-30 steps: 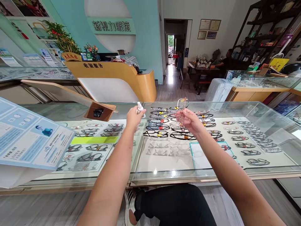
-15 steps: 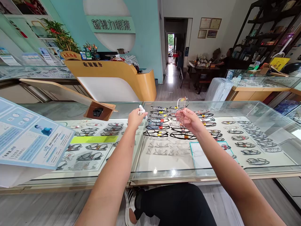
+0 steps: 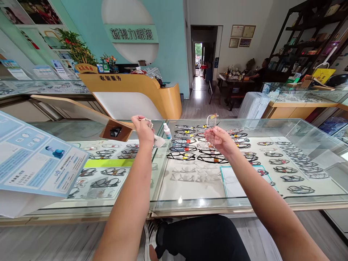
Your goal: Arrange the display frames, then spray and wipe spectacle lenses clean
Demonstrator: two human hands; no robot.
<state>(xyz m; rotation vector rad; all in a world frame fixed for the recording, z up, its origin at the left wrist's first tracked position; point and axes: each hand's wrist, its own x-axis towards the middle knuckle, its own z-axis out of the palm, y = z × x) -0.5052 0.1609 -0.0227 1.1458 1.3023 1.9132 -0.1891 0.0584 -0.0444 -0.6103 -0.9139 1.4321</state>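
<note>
The glass tabletop [image 3: 190, 190] spans the foreground, more spectacles showing through its panes. A curved wooden cash desk [image 3: 125, 83] fills the space behind, towards the left. Over the left end leans a blue printed board [image 3: 38, 159], with a slanting wooden stand [image 3: 115, 132] beyond it. Rows of dark-rimmed frames [image 3: 181, 156] spread across the tabletop's middle. The left hand [image 3: 143, 129] keeps a narrow grip on a pale, crumpled cloth [image 3: 159, 141], one end hanging towards the right. The right hand [image 3: 221, 137] pinches clear-rimmed glasses [image 3: 210, 137] upended above those rows, one lens over the fingers and the other below. A white-capped bottle [image 3: 167, 131] stands upright just beside the cloth, between the hands. Smallest is a yellow label [image 3: 213, 116] on the upper lens.
</note>
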